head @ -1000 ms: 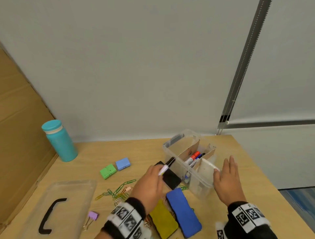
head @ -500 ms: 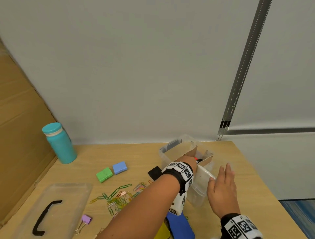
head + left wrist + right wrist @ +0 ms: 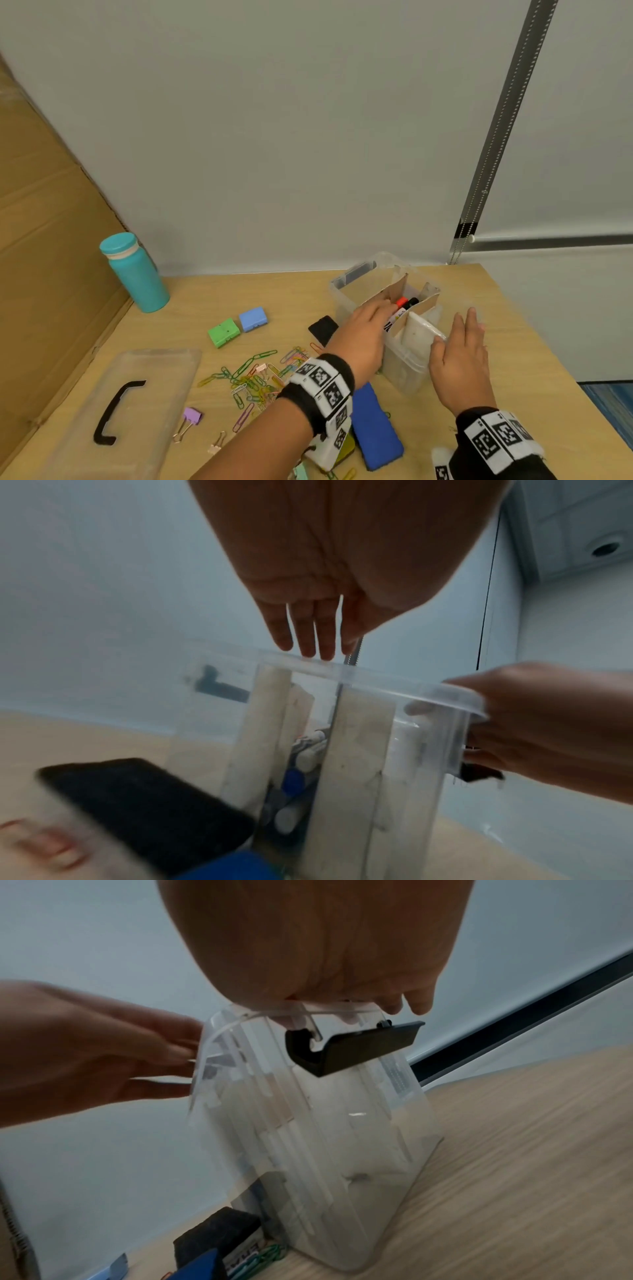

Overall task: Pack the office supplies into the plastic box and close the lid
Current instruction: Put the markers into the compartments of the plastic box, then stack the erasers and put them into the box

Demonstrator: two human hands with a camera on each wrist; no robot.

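Note:
The clear plastic box (image 3: 406,371) stands open at the table's middle right, split by cardboard dividers. Markers (image 3: 403,303) lie in its middle compartment. My left hand (image 3: 383,310) reaches over the box's left rim beside the markers; in the left wrist view its fingers (image 3: 308,637) are straight and hold nothing. My right hand (image 3: 462,329) rests flat against the box's near right corner, fingers straight, thumb at the rim. The black latch (image 3: 349,1047) hangs below my right palm. The clear lid (image 3: 144,394) with a black handle lies at the front left.
Several coloured paper clips (image 3: 253,373) are scattered left of the box. A black eraser (image 3: 322,329), a blue eraser (image 3: 375,425), green (image 3: 223,331) and blue (image 3: 252,318) small boxes and a purple binder clip (image 3: 192,415) lie around. A teal bottle (image 3: 135,272) stands at the back left.
My left hand carried a black-capped marker from above the black eraser into the box's middle compartment and let it go. The right hand stayed at the box's corner.

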